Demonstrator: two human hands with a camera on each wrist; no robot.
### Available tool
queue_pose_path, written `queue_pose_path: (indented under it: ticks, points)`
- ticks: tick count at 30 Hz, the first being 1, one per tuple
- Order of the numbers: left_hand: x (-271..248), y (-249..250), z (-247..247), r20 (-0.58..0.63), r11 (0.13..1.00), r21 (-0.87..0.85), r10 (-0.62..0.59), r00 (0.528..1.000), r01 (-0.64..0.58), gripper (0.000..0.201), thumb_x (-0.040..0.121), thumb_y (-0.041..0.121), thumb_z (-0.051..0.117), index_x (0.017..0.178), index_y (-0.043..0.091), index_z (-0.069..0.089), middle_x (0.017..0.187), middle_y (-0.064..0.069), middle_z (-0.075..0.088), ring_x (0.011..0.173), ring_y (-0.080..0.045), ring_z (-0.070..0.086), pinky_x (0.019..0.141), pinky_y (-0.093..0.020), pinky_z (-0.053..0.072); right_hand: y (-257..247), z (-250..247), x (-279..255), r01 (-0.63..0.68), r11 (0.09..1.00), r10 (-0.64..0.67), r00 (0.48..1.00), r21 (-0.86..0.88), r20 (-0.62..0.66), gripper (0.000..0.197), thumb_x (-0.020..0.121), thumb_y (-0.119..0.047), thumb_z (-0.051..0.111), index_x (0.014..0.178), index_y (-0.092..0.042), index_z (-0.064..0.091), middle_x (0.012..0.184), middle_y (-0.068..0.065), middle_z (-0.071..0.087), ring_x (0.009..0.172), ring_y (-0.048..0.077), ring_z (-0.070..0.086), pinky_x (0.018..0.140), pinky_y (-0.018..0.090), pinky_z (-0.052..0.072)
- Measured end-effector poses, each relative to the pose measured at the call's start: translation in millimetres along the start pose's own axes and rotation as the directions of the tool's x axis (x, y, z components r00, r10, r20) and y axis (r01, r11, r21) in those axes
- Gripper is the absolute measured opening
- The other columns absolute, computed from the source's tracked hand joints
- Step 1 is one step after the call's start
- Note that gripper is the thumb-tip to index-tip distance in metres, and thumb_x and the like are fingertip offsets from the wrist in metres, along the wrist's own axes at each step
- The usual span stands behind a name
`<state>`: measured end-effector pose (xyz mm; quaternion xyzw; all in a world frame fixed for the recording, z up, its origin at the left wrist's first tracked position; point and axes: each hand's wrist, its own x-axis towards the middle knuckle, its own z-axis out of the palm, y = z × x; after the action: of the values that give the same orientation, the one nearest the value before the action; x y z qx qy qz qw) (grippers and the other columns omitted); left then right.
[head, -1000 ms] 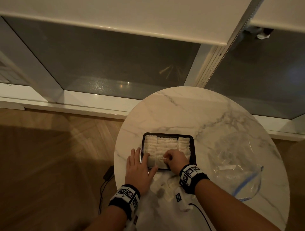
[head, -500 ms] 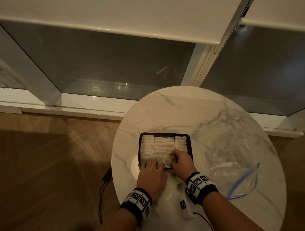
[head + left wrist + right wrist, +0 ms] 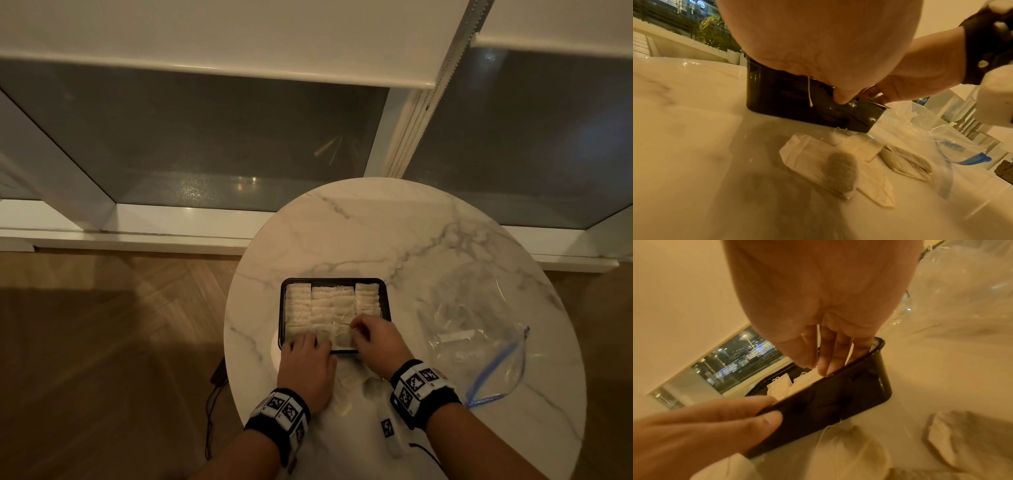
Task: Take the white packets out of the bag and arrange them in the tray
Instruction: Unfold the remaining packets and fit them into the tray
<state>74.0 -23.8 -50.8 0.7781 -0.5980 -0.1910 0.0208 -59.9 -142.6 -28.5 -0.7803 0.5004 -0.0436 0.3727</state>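
Both hands at the black rectangular plastic tray (image 3: pixel 282 308), rows of white paper packets (image 3: pixel 334 305) inside.

I saw my left hand (image 3: pixel 306 366) clamp the near wall, thumb outside; my right hand (image 3: pixel 375 339) pinched a packet there. Loose packets (image 3: pixel 818 164) lay nearby, clear zip bag (image 3: pixel 479 339) on the round marble table (image 3: pixel 376 233).

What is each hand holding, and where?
Left hand grips the black tray at its near wall; right hand pinches a white packet inside, top edge.

This looks like a room in a home or a hotel. A small round white marble table (image 3: pixel 404 246) stands at lower right on a brown wooden floor (image 3: pixel 102 335). Big dark windows (image 3: pixel 205 137) with white roll-down blinds (image 3: pixel 239 34) fill the top.
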Motion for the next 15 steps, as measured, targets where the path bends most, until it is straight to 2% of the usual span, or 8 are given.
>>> queue_pose_path:
  ticks: [3, 6, 9, 15]
  points:
    - [2.2, -1.3, 0.1, 0.024, 1.0, 0.002, -0.008, 1.0, 0.008, 0.038, 0.1, 0.044, 0.027, 0.121, 0.029, 0.055, 0.119, 0.003, 0.056, 0.111, -0.02, 0.048, 0.1, -0.039, 0.033, -4.5, 8.3, -4.1, 0.059, 0.983, -0.03, 0.986, -0.174, 0.166, 0.026, 0.092, -0.043, 0.056, 0.094, -0.022, 0.07, 0.09, -0.005, 0.068, 0.081, 0.011, 0.062, 0.078, 0.031, 0.055]
    - [4.3, -1.5, -1.8, 0.037, 1.0, 0.015, -0.017, 0.999, 0.016, 0.04, 0.1, 0.044, 0.027, 0.124, 0.029, 0.055, 0.12, 0.003, 0.057, 0.112, -0.02, 0.049, 0.099, -0.039, 0.033, -8.3, 16.4, -2.2, 0.075, 0.968, -0.013, 0.969, -0.239, 0.248, 0.044, 0.096, -0.052, 0.044, 0.083, -0.018, 0.069, 0.082, -0.001, 0.067, 0.074, 0.016, 0.062, 0.071, 0.035, 0.054]
    - [5.0, -1.1, -4.1, 0.05, 0.999, 0.022, -0.024, 0.998, 0.023, 0.04, 0.1, 0.044, 0.027, 0.127, 0.03, 0.053, 0.121, 0.002, 0.057, 0.112, -0.021, 0.049, 0.096, -0.04, 0.032, -8.9, 22.2, 0.4, 0.082, 0.963, -0.01, 0.963, -0.257, 0.269, 0.052, 0.099, -0.053, 0.035, 0.081, -0.019, 0.069, 0.081, 0.001, 0.067, 0.074, 0.017, 0.062, 0.072, 0.036, 0.053]
    - [6.5, -1.2, -4.2, 0.068, 0.999, 0.034, -0.027, 0.997, 0.025, 0.04, 0.099, 0.044, 0.027, 0.128, 0.031, 0.053, 0.122, 0.001, 0.057, 0.113, -0.022, 0.049, 0.096, -0.042, 0.033, -7.3, 27.8, -2.3, 0.093, 0.95, -0.026, 0.975, -0.299, 0.222, 0.055, 0.1, -0.054, 0.027, 0.091, -0.022, 0.071, 0.087, 0.0, 0.063, 0.079, 0.015, 0.057, 0.072, 0.033, 0.048]
